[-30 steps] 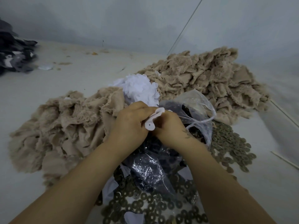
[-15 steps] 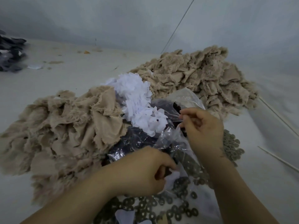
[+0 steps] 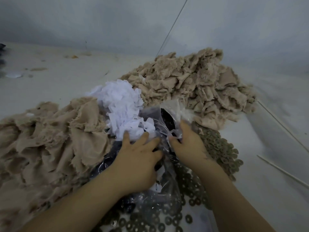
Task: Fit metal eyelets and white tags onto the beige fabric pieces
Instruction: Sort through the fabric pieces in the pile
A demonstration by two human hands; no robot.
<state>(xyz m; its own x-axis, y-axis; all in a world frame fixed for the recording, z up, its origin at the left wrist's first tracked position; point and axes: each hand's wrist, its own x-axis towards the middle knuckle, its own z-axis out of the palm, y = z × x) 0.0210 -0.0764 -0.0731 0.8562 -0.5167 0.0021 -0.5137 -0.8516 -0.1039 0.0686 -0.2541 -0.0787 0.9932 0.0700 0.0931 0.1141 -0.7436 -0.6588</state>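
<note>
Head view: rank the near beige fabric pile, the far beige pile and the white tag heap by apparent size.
1. Near beige fabric pile, though nearness inflates it.
2. Far beige pile.
3. White tag heap, clearly smallest.

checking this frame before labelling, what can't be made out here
Head view only:
- Contents of the plastic bag: dark shapes, blurred by the crumpled film.
- Right hand: fingers buried in the bag's folds, grip unclear.
- Left hand: palm hidden; anything under it unseen.
- Dark pile: cut by the left edge.
- Eyelets: detail too small.

fabric pieces point(image 3: 50, 131): beige
tags point(image 3: 123, 106): white
eyelets point(image 3: 220, 148): dull bronze
bag point(image 3: 172, 113): clear
worktop point(image 3: 58, 77): off-white
</note>
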